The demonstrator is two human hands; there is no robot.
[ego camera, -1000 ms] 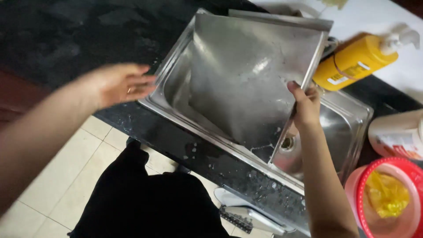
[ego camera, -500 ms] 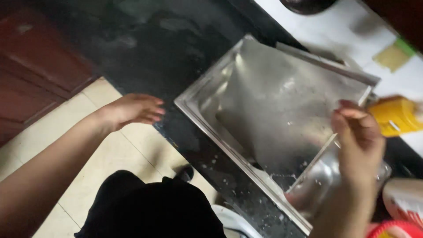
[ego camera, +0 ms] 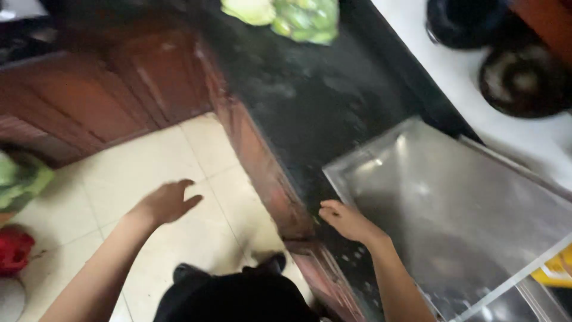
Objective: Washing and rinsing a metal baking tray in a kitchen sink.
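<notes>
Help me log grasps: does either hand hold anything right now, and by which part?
Neither clearly. The left hand hangs open over the floor; the right hand rests at the near corner of the steel tray, grip not discernible.

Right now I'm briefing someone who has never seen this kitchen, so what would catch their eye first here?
Most striking is the big shiny steel tray tilted over the sink at the right, with the right hand resting at its near corner on the wet black countertop. The left hand hangs open over the cream floor tiles, holding nothing. Green vegetables lie at the counter's far end.
</notes>
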